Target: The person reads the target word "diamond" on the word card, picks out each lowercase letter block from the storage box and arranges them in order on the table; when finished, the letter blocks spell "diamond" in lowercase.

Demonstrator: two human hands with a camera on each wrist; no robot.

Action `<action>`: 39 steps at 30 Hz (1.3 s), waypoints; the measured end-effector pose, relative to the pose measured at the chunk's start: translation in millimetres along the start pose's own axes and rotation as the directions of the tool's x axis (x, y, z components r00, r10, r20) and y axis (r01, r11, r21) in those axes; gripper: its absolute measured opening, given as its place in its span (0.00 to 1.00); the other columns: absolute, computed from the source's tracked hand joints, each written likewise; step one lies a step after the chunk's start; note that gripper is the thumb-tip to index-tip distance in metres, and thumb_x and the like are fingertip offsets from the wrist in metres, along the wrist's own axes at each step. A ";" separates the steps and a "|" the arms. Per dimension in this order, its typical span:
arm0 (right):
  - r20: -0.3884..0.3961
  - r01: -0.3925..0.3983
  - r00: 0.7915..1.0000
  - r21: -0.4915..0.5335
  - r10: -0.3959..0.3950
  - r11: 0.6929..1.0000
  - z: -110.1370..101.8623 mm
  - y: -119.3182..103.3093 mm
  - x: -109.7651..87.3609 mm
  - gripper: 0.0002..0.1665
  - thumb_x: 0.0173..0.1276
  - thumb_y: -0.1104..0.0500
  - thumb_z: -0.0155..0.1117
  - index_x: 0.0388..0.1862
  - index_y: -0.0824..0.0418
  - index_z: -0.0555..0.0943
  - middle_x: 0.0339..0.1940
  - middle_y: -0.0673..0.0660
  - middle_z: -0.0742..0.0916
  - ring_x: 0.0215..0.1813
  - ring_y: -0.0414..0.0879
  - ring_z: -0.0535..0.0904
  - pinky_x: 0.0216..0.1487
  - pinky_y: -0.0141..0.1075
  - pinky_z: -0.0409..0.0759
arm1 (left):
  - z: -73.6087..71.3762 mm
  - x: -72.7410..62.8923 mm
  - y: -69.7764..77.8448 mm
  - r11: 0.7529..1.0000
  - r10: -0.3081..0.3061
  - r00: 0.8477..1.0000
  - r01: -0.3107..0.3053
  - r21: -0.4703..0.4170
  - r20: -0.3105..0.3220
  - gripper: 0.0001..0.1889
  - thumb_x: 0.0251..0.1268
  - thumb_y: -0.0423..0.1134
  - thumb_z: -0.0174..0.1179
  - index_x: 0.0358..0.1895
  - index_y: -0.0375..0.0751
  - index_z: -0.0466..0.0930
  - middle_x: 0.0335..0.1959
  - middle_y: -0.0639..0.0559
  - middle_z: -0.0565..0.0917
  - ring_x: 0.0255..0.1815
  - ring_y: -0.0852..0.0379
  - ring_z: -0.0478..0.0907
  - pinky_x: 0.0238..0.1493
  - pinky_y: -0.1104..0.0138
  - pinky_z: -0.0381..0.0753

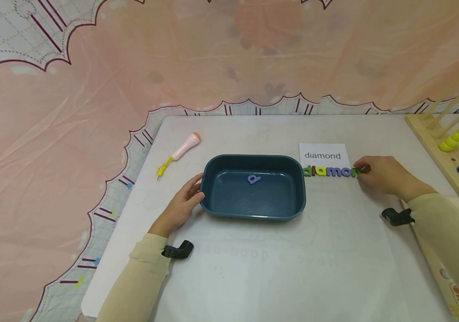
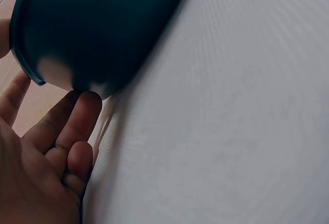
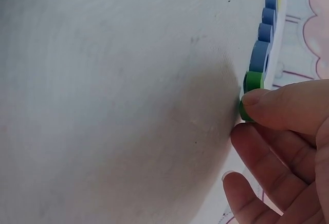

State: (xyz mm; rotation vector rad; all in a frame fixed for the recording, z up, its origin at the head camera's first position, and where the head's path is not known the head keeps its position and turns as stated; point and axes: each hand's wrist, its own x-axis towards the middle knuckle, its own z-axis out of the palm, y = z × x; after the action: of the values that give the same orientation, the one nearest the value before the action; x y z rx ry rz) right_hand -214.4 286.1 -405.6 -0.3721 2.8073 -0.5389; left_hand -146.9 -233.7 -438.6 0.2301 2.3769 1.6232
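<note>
A dark teal plastic basin (image 1: pixel 253 214) stands mid-table, with one purple letter d (image 1: pixel 254 179) lying inside. At its left end, my left hand (image 1: pixel 178 205) holds the rim, thumb and fingers against the wall; the left wrist view shows the lower fingers bent beside the basin (image 2: pixel 97 23). To the right, my right hand (image 1: pixel 388 174) pinches a green letter n (image 1: pixel 356 172) between thumb and fingers, the letter (image 3: pixel 253 81) touching the table. It ends a row of coloured letters (image 1: pixel 321 171) under a white card (image 1: pixel 326 150) printed "diamond".
A pink pen-like tool (image 1: pixel 185 146) with a yellow looped end lies at the back left. On the right stand a wooden rack (image 1: pixel 434 138) with yellow and blue rings and a cream patterned board (image 1: pixel 430 250). A patterned curtain (image 1: pixel 253 53) hangs behind the white table (image 1: pixel 285 268).
</note>
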 end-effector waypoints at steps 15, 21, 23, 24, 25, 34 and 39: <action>-0.002 0.026 1.000 0.004 -0.026 1.000 1.9 -4.6 1.6 0.19 0.68 0.66 0.59 0.54 0.76 0.78 0.44 0.70 0.85 0.48 0.64 0.80 0.51 0.62 0.74 | 0.0 0.6 -1.4 1.000 -0.005 1.000 0.005 0.000 -0.004 0.32 0.79 0.39 0.52 0.80 0.44 0.52 0.75 0.30 0.61 0.74 0.37 0.61 0.70 0.44 0.60; 0.000 0.024 1.000 0.013 -0.024 1.000 3.2 -5.2 2.1 0.18 0.69 0.65 0.58 0.55 0.75 0.78 0.44 0.70 0.85 0.48 0.64 0.79 0.50 0.60 0.75 | 0.3 -0.3 -0.3 1.000 -0.003 1.000 0.003 -0.008 -0.004 0.32 0.79 0.39 0.51 0.80 0.43 0.52 0.75 0.30 0.61 0.74 0.37 0.60 0.70 0.44 0.60; 0.001 0.023 1.000 0.013 -0.023 1.000 3.7 -5.8 2.2 0.18 0.69 0.65 0.58 0.55 0.75 0.78 0.44 0.69 0.85 0.48 0.63 0.80 0.50 0.60 0.76 | 0.5 -0.4 -0.1 1.000 -0.001 1.000 0.001 -0.010 -0.002 0.32 0.79 0.39 0.51 0.80 0.43 0.52 0.75 0.30 0.61 0.74 0.37 0.61 0.70 0.44 0.60; 0.001 0.024 1.000 0.014 -0.024 1.000 3.9 -6.1 2.3 0.18 0.69 0.65 0.58 0.55 0.75 0.78 0.44 0.69 0.85 0.48 0.63 0.80 0.50 0.60 0.76 | 0.6 -0.3 -0.2 1.000 0.000 1.000 0.000 -0.012 -0.001 0.32 0.79 0.39 0.51 0.80 0.43 0.52 0.75 0.30 0.61 0.74 0.37 0.61 0.70 0.45 0.60; 0.000 0.025 1.000 0.012 -0.025 1.000 4.1 -6.5 2.4 0.18 0.69 0.65 0.58 0.55 0.75 0.78 0.44 0.69 0.85 0.48 0.63 0.80 0.50 0.60 0.76 | 0.7 -0.3 -0.2 1.000 -0.001 1.000 0.001 -0.012 -0.001 0.32 0.79 0.38 0.51 0.80 0.43 0.52 0.75 0.30 0.61 0.74 0.37 0.61 0.70 0.45 0.60; 0.001 0.010 1.000 0.003 -0.010 1.000 3.6 -7.3 3.1 0.19 0.70 0.65 0.58 0.55 0.75 0.78 0.44 0.70 0.85 0.48 0.64 0.79 0.50 0.61 0.76 | 0.8 -0.3 -0.6 1.000 -0.004 1.000 0.004 -0.008 0.000 0.32 0.79 0.39 0.51 0.80 0.44 0.52 0.75 0.31 0.61 0.74 0.37 0.62 0.70 0.45 0.60; -0.002 0.007 1.000 0.005 -0.007 1.000 4.1 -6.4 3.7 0.19 0.70 0.65 0.58 0.56 0.75 0.78 0.45 0.71 0.85 0.49 0.64 0.79 0.50 0.61 0.75 | 0.7 -0.3 -1.0 1.000 -0.002 1.000 0.002 -0.007 0.000 0.32 0.79 0.39 0.51 0.80 0.44 0.52 0.75 0.31 0.61 0.74 0.37 0.61 0.70 0.45 0.60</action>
State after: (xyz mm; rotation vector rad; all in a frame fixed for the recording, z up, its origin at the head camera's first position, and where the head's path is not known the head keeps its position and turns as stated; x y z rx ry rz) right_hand -215.4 278.0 -407.5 -0.3805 2.8067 -0.5481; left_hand -146.4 -233.6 -439.7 0.2262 2.3705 1.6307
